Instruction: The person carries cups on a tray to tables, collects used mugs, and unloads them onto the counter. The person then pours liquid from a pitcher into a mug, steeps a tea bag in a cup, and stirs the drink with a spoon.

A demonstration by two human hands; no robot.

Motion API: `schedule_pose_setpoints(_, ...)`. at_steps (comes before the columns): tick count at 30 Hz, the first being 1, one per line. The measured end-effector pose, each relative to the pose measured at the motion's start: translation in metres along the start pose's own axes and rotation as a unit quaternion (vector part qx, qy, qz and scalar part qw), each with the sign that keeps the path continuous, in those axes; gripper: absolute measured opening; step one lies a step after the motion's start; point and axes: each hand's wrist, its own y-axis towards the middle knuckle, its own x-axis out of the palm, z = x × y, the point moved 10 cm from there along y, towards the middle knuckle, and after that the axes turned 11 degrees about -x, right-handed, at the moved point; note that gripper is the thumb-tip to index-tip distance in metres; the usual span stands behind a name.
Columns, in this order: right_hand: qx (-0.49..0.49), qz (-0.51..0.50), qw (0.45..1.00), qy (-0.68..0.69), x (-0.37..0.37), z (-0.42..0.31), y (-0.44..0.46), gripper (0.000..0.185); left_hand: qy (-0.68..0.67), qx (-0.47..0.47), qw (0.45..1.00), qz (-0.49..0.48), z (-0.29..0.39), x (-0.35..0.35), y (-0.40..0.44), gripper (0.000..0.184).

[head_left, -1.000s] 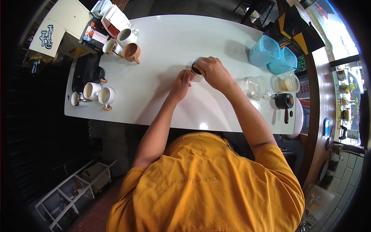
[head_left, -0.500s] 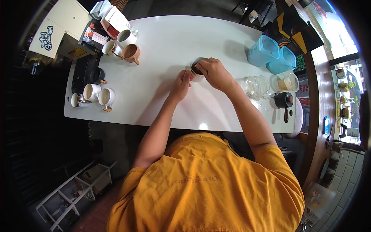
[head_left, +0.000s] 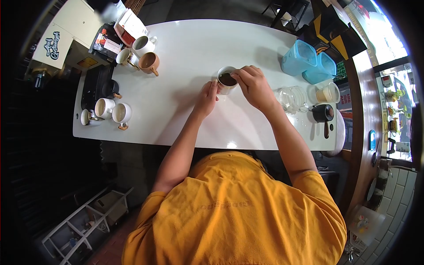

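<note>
A white cup [head_left: 226,89] with dark liquid inside stands upright on the white table near its middle. My left hand [head_left: 207,98] is closed at the cup's left side, with its fingers on the handle. At the cup's right rim is my right hand [head_left: 253,84], its thumb and fingers pinched together over the edge of the opening. Whatever is between those fingertips is too small to make out.
Several cups, among them a brown cup [head_left: 149,62], stand at the left. On the right are blue containers [head_left: 298,57], a glass server [head_left: 290,99], a beige cup [head_left: 328,93] and a black pot [head_left: 322,113] with a handle. The white table's [head_left: 185,39] edges surround them.
My right hand has shifted right, from over the cup's opening to its right rim, so more of the dark liquid shows. My left hand stays at the handle.
</note>
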Motion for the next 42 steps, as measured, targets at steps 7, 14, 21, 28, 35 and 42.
schedule_pose_setpoints(7, -0.053, 0.104, 0.99, -0.075, -0.026, -0.04, -0.029, 0.014, -0.011, 0.001, 1.0, -0.01, 0.006, 0.002, -0.001, 0.047)
schedule_pose_setpoints(14, 0.005, 0.184, 0.981, -0.055, -0.025, -0.027, -0.055, 0.016, -0.034, -0.01, 0.999, -0.01, 0.007, -0.002, -0.007, 0.045)
schedule_pose_setpoints(21, 0.019, 0.249, 0.966, -0.06, -0.033, -0.037, -0.075, 0.023, -0.052, -0.043, 0.995, -0.078, 0.005, 0.007, -0.003, 0.045)
schedule_pose_setpoints(28, 0.055, 0.273, 0.959, -0.045, -0.044, -0.043, -0.085, 0.028, -0.028, -0.049, 0.994, -0.096, 0.004, 0.017, -0.007, 0.042)
schedule_pose_setpoints(35, 0.098, 0.368, 0.925, -0.009, -0.089, -0.056, -0.125, 0.013, -0.04, -0.037, 0.988, -0.143, 0.006, 0.049, -0.043, 0.042)
schedule_pose_setpoints(42, 0.282, 0.73, 0.618, 0.072, -0.134, -0.044, -0.32, 0.025, -0.016, -0.018, 0.981, -0.192, 0.022, 0.086, -0.081, 0.041)
